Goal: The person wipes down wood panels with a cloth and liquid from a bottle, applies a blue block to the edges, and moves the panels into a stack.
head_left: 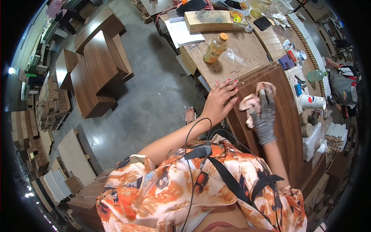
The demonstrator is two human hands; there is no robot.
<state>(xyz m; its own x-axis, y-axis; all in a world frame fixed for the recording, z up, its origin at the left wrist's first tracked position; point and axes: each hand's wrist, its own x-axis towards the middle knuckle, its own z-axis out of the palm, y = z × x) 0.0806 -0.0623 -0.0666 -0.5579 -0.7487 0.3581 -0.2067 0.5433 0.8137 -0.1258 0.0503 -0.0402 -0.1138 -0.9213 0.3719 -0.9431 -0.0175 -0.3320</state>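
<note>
A dark brown wood-grain panel (285,98) lies before me on top of a stack of similar panels, whose edges show at the far end. My right hand (266,120), in a grey work glove, is closed on a crumpled, stained pinkish rag (252,103) and presses it against the panel's face. Bare, my left hand (221,101) rests at the panel's left edge with its fingers stretched out and holds nothing. Beyond the stack, a bottle of yellowish liquid with an orange cap (216,48) stands on the worn workbench (201,71).
A wooden block (210,21), white papers (181,33) and a phone (262,23) lie farther back. Along the right stand a white paper cup (313,102) and a green bottle (316,75). Another person (344,89) is at far right. Brown panels (98,58) are stacked on the floor at left.
</note>
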